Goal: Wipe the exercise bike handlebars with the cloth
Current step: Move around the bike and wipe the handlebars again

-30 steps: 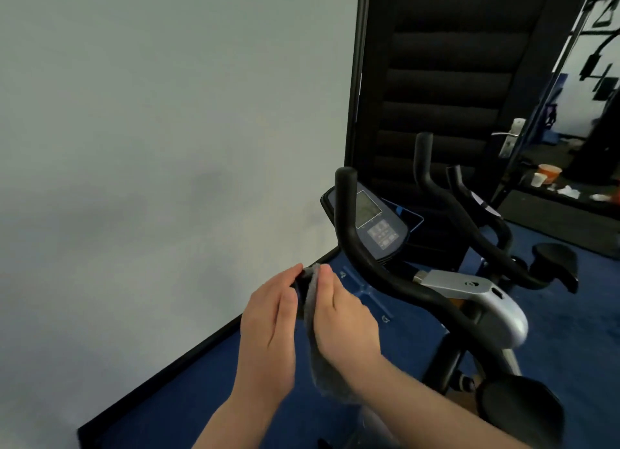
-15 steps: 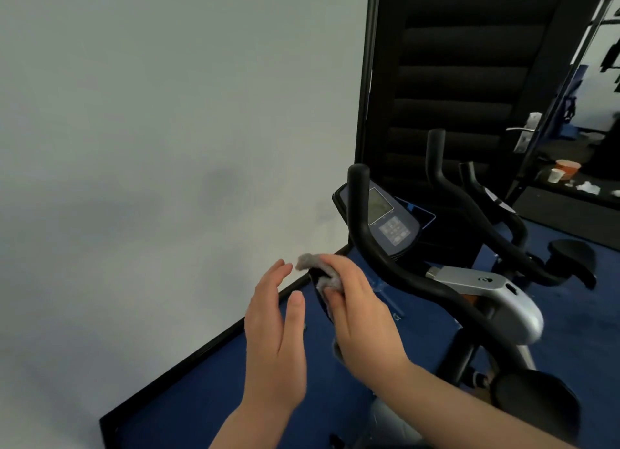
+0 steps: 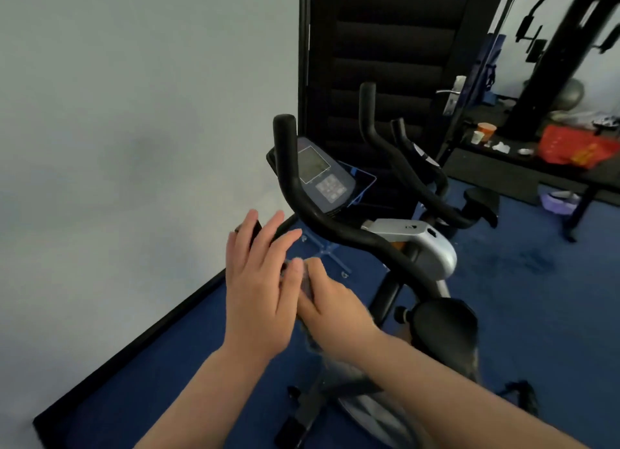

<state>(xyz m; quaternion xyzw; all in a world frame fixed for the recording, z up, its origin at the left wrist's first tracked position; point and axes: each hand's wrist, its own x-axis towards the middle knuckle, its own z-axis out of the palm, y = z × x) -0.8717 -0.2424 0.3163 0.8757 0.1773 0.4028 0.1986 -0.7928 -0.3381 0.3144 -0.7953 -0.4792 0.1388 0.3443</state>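
The exercise bike (image 3: 416, 247) fills the centre and lower right of the frame. Its near handlebar (image 3: 322, 217) runs from an upright tip at upper centre down toward lower right. A short grip end (image 3: 255, 228) points toward upper left, under the left hand (image 3: 258, 287), whose fingers lie straight over it. The right hand (image 3: 325, 301), just beside, pinches the grey cloth (image 3: 307, 282), mostly hidden, blurred. The left hand is nearer that end.

Both forearms are bare to the frame's edge, no sleeves showing. The left hand (image 3: 256, 291) and right hand (image 3: 330, 306) wear nothing visible.
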